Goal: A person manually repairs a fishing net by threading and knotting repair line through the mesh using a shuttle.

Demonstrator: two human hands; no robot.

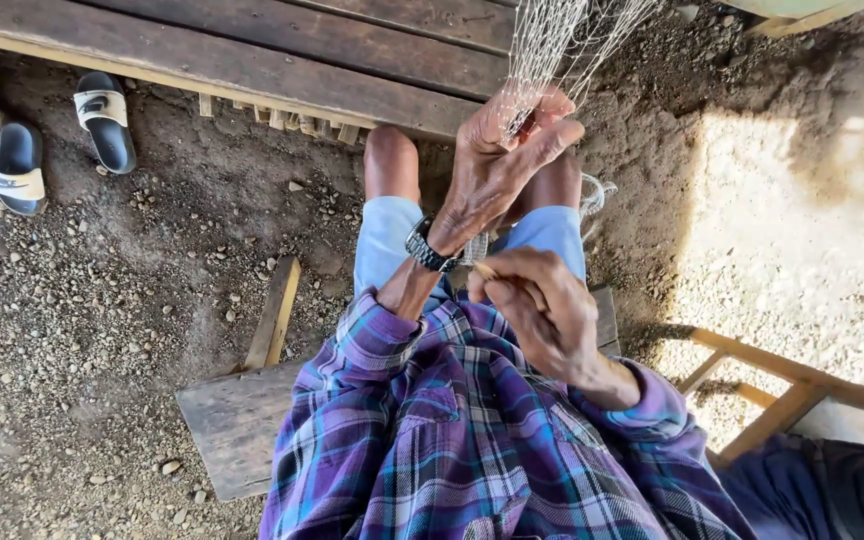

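Your left hand [497, 165] is raised in front of your knees, its grip closed on the net [562, 40]: the fingers [552, 135] pinch a bunch of the pale mesh where it gathers to a point. From there the net fans up and away toward the top of the view, hanging taut over the dirt ground [102, 300]. A dark watch [430, 245] sits on that wrist.

Your right hand [542, 310] is lower and closer to your body, just above your lap. Its grip is closed on a thin, pale needle [484, 270], whose tip shows between thumb and forefinger and points toward the left wrist. The two hands are near each other but apart.

You sit on a worn wooden bench [237, 420], in a purple plaid shirt [452, 450] and light blue shorts [387, 235]. A wooden platform [252, 50] runs along the top, just beyond your knees. Two sandals [62, 140] lie on the ground at upper left, well apart from you. A wooden frame [782, 390] stands at right, beside a sunlit patch of ground.
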